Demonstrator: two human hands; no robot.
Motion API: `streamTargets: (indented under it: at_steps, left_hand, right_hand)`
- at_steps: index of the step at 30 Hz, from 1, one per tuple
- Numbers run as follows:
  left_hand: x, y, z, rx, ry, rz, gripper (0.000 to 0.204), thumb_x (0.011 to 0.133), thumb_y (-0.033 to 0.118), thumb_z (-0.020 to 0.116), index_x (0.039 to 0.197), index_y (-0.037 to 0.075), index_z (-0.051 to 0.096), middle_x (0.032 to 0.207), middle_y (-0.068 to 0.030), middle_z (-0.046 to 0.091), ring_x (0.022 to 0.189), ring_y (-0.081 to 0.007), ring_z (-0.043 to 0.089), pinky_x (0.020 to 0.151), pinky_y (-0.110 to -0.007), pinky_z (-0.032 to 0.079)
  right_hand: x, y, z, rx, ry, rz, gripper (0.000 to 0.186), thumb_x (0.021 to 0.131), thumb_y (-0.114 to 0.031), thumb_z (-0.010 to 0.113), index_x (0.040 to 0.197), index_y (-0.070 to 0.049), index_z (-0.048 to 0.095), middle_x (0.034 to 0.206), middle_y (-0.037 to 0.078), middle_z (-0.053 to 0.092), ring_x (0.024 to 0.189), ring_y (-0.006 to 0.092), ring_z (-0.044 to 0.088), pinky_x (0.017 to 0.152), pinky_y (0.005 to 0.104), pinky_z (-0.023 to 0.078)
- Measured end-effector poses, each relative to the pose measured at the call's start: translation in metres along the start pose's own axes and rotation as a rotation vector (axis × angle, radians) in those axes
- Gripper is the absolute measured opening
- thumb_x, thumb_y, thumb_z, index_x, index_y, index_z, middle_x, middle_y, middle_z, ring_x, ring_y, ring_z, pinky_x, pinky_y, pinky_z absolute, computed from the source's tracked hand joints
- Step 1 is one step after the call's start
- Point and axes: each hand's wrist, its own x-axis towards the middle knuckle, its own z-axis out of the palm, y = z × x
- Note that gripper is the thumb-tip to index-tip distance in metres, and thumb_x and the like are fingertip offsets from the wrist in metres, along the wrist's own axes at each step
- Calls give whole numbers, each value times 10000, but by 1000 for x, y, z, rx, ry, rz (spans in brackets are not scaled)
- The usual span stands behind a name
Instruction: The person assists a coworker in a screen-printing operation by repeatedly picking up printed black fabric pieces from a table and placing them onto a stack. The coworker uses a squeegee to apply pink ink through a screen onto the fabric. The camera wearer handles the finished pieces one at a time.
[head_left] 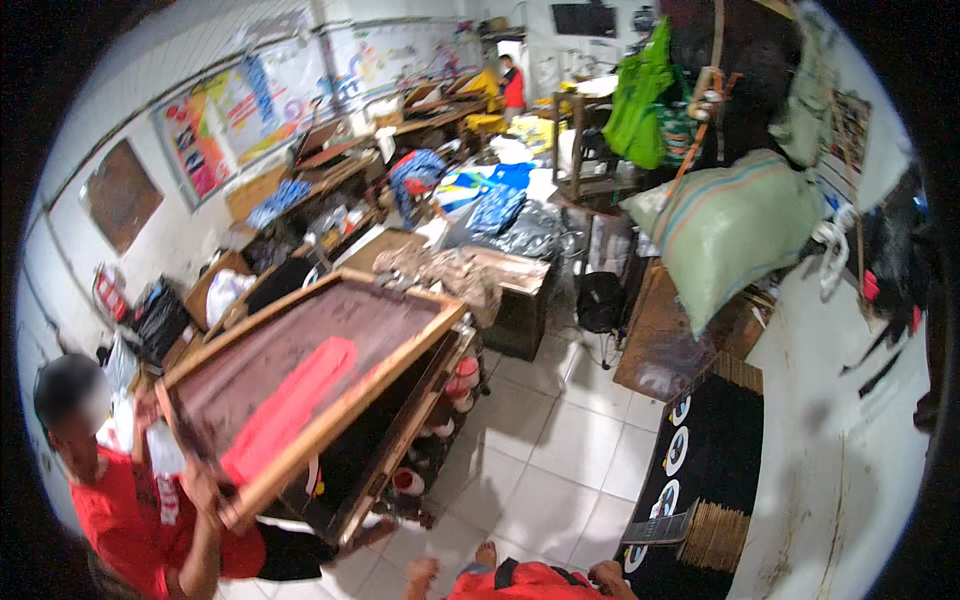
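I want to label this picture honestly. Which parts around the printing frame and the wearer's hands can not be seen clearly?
- Left hand, head view: at the lower edge, fingers too small to tell whether it holds anything.
- Right hand, head view: partly cut off by the lower edge; grip unclear.
- Table under the wooden screen frame: top hidden by the tilted frame.
- Co-worker's hand on the frame corner: blurred, fingers not distinguishable.
- Jars on the shelf: contents too small.

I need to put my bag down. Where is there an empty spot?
The white tiled floor between the dark printing table and the black patterned cloth is bare. The far tables are piled up, and the wood-framed screen covers the printing table.
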Motion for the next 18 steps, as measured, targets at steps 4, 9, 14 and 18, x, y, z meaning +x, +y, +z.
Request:
streamTargets:
  at_steps: [4, 9, 14, 18]
  left_hand:
    - [2, 1, -101, -944, 781, 263, 105, 777, 140, 544, 831, 69, 599, 803, -22, 554, 694, -144, 509, 568, -333, 427]
    - [0, 30, -198, -1063, 720, -63, 219, 716, 116, 607, 884, -16, 558, 798, -92, 526, 598, -177, 507, 416, -300, 353]
    - [-11, 55, -219, -1149, 807, -202, 117, 734, 75, 585, 751, -27, 531, 644, -119, 536, 416, -211, 500, 323, -326, 363]
    - [-45, 54, -241, -1264, 653, -22, 79, 766, 52, 559, 705, 35, 512, 611, -38, 482, 443, -150, 455, 388, -265, 365]
  right_hand:
    - [-1, -50, 19, -227, -53, -156, 251, 711, -278, 631, 711, -29, 662, 651, 77, 639, 601, 180, 607, 555, 321, 480]
    - [13, -205, 92, -106, -363, -335, 114, 754, -142, 612, 767, -32, 638, 689, 51, 621, 656, 118, 570, 579, 262, 451]
    - [34, -384, 207, 52, -575, -629, 181, 801, -165, 621, 888, -10, 587, 702, 25, 577, 613, 96, 520, 535, 241, 438]
    - [39, -479, 297, 545, -614, -274, 441, 790, -204, 656, 1140, -40, 445, 960, 77, 558, 806, 162, 547, 698, 336, 465]
